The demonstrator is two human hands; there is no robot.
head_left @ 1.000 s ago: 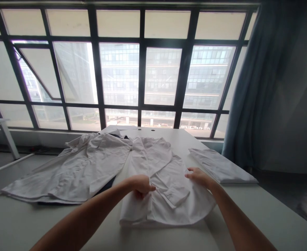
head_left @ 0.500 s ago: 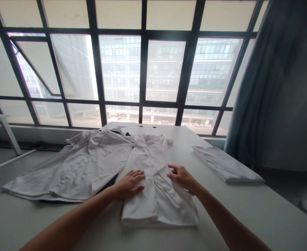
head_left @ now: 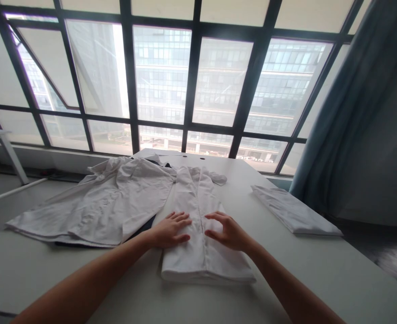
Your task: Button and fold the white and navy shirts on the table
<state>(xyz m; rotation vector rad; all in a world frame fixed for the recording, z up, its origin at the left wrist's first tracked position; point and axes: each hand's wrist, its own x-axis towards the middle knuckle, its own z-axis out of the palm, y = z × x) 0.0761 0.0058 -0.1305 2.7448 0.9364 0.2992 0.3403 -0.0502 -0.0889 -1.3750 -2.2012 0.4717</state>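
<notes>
A white shirt lies folded into a long narrow strip on the white table, running from me toward the window. My left hand rests flat on its left half, fingers spread. My right hand hovers over the right half with fingers curved and apart, fingertips touching the cloth near the centre seam. Neither hand holds anything.
A pile of unfolded white shirts spreads over the table's left side, with something dark beneath. A folded white garment lies at the right. Large windows stand behind the table and a blue curtain hangs at the right.
The shirt's right side has been folded inward over the middle, making the strip narrow. My left hand went from gripping cloth to lying flat, and my right hand moved left to the centre.
</notes>
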